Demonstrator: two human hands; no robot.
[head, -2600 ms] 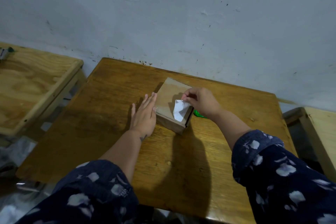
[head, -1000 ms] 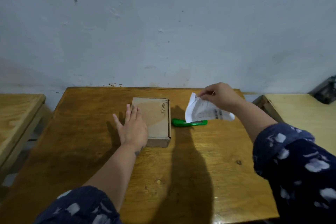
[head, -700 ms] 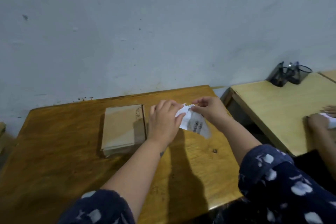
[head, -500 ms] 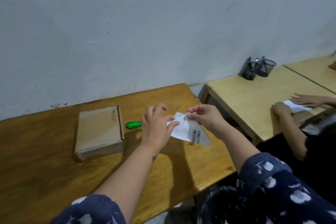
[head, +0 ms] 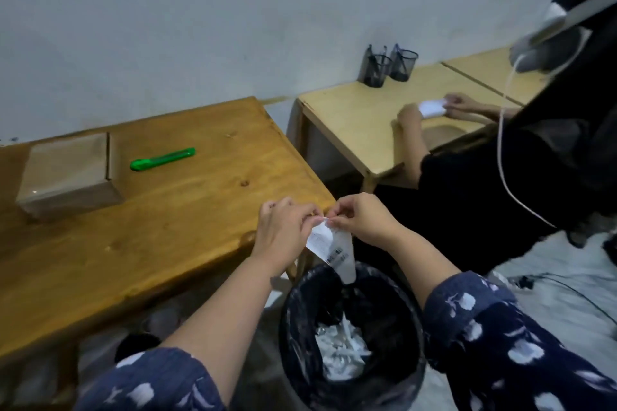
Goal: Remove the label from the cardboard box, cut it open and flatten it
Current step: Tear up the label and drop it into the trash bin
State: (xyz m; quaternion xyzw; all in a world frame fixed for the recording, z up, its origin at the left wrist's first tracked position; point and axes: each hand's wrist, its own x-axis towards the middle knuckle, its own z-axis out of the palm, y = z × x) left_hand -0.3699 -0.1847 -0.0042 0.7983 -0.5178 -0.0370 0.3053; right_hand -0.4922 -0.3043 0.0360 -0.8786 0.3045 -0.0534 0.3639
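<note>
The white label [head: 334, 248], with a barcode on it, hangs over a black bin. My left hand [head: 285, 232] and my right hand [head: 362, 218] both pinch its top edge, fingertips nearly touching, just off the table's right corner. The closed brown cardboard box [head: 68, 172] lies on the wooden table [head: 187, 210] at the far left, away from both hands. A green utility knife [head: 162, 159] rests on the table to the right of the box.
A black bin [head: 354, 337] lined with a bag stands on the floor below the label, with white paper scraps inside. To the right is a lighter table [head: 360, 123] with two mesh pen holders [head: 389, 65], where another person in black handles a white paper [head: 433, 108].
The label came off the box; my left hand left the box and joined the right on the label. Both hands carried it right, off the table edge, over the bin.
</note>
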